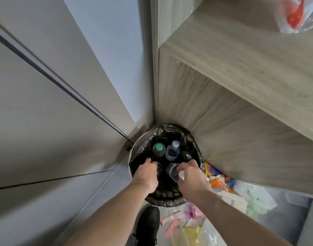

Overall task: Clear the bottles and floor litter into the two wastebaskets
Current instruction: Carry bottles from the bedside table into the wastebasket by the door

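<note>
We reach both hands down into the bin [134,153], a round basket lined with a black bag, standing in the corner between the wall and the wooden cabinet [223,110]. Our left hand [146,173] has its fingers curled round a clear bottle [159,170], of which only a dark edge shows past the knuckles. Our right hand [192,176] grips a second clear bottle [172,172] near its neck, the white cap by the thumb, the body tipped down into the bag. Both bottles are inside the rim but not let go.

Two bottles already stand in the bin: one with a green cap [159,149] and one with a pale blue cap [173,151], side by side at the far side.

So we judge the bottle part well along. The floor litter [221,181] is untouched: wrappers and paper lie beside the bin under the cabinet, and more pink and yellow scraps [184,226] lie near our shoe [148,226]. The second basket is not in view.
</note>
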Demonstrator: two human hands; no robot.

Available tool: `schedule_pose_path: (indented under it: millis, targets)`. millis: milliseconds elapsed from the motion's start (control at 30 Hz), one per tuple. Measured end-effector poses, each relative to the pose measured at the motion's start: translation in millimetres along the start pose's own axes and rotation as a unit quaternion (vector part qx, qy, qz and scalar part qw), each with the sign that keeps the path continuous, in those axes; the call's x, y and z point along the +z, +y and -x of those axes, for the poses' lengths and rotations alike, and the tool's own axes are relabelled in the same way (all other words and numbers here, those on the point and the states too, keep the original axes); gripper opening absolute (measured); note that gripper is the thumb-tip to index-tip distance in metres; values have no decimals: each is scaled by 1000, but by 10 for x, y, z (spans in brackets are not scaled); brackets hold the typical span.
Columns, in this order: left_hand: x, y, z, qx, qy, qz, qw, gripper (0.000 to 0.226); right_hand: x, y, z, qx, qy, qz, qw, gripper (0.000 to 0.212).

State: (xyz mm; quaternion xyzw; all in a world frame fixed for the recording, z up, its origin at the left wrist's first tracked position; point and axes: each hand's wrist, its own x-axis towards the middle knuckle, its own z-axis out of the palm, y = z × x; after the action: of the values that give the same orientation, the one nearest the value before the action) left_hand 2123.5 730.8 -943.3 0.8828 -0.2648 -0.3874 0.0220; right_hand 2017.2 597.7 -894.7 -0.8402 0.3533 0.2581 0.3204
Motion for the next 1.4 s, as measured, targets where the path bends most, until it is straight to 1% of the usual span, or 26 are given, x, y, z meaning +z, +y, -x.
schedule_pose_path:
  millis: [133,267,333,467,567,700,767,867,1000,1133,1233,1333,1400]
  targets:
    - [92,7,-262,-1,-11,-15,1000,31,192,109,-311,9,-15,23,1000,32]
    - [104,5,-467,-23,4,-44,999,28,315,163,-522,16,-17,38,999,34]
    - [105,-3,-534,-36,10,-55,998,32,358,185,-586,20,-18,48,998,35]
    - [93,-38,-611,-36,19,-53,998,42,410,216,-651,27,-15,63,998,34]
    - [88,-77,-611,-38,11,-41,998,46,428,240,-647,26,-18,55,998,37]
    - [89,-115,-553,-29,7,-40,999,59,415,262,-602,16,-24,43,999,40]
    - [75,-121,-493,-19,6,-38,999,58,390,251,-547,17,-28,33,999,43]
    - [-11,-127,-334,-6,20,-30,999,46,316,192,-400,17,-23,17,999,54]
    - [-219,-113,67,7,45,-13,999,49,106,55,126,10,-10,-2,1000,66]
    - [-497,-83,696,30,54,42,997,50,-144,-28,805,25,-6,-40,999,71]
    - [-780,-14,1511,35,22,47,998,48,-466,-104,1523,49,-22,-54,997,73]
    - [-1092,124,2449,12,-25,22,999,50,-805,-153,2336,74,-33,-84,993,68]
    - [-1301,260,3060,4,-37,16,999,51,-1022,-142,2902,82,-30,-117,989,66]
